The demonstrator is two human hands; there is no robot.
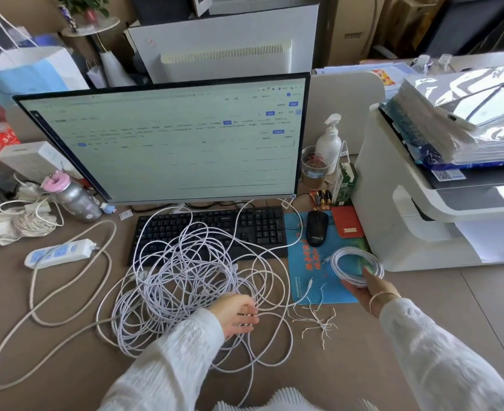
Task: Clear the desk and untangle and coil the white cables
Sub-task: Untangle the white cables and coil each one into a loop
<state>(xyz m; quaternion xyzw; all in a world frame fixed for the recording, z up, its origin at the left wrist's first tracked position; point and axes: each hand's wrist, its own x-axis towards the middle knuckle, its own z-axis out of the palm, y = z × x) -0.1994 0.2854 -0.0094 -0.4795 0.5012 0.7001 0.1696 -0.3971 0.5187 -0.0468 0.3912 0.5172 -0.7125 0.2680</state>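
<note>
A big tangle of thin white cables (pixel 182 280) sprawls over the desk in front of the black keyboard (pixel 209 229) and partly across its keys. My left hand (pixel 237 314) rests on the tangle's right side, fingers spread loosely among the loops. My right hand (pixel 366 287) grips a neat white coil of cable (pixel 356 264) by its near edge, holding it over the blue mouse pad (pixel 310 280). A few thin twist ties (pixel 318 323) lie scattered on the desk between my hands.
A monitor (pixel 167 140) stands behind the keyboard. A white power strip (pixel 59 253) with a thick looping cord (pixel 37 315) lies at the left. A black mouse (pixel 316 228), batteries, a red case and bottles sit at the right, beside a white printer (pixel 422 218).
</note>
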